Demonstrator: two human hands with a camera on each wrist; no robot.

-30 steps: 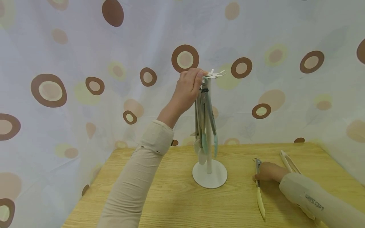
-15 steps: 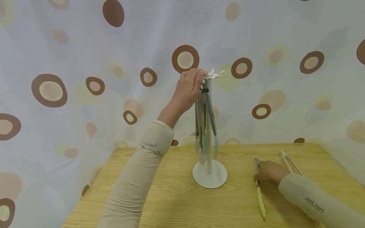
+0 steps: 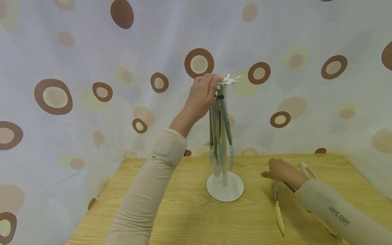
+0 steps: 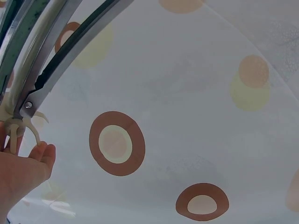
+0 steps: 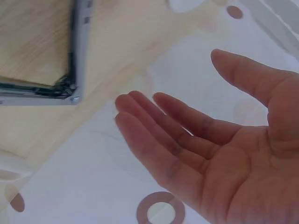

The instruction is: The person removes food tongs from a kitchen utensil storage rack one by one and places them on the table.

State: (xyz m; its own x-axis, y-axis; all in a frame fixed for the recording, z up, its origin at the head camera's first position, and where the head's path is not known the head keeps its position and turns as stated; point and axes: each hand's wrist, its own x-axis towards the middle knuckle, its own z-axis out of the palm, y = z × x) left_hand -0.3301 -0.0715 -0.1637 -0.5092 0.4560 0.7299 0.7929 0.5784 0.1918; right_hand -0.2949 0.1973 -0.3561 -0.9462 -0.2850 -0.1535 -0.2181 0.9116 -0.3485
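My left hand (image 3: 203, 90) holds the top of a white utensil stand (image 3: 225, 180), its fingers around the hook end. Tongs (image 3: 227, 126) with pale blue tips hang from the hooks, among several other metal-handled utensils; in the left wrist view, steel tongs (image 4: 60, 65) hang close by the hand. My right hand (image 3: 283, 170) hovers over the table's right side with fingers apart and an empty palm. Below it lie tongs (image 5: 72, 95) with spread arms; one yellow tip (image 3: 279, 217) shows in the head view, and the sleeve partly covers the other arm.
A beige pair of tongs (image 3: 309, 170) lies farther right, partly behind the right sleeve (image 3: 330, 207). The wooden table (image 3: 183, 211) ends at a dotted curtain (image 3: 122, 61) at the back and sides.
My right hand has let go of the yellow-tipped tongs and lifted up and away from them. Their arms have sprung apart. The left hand stays on the stand.
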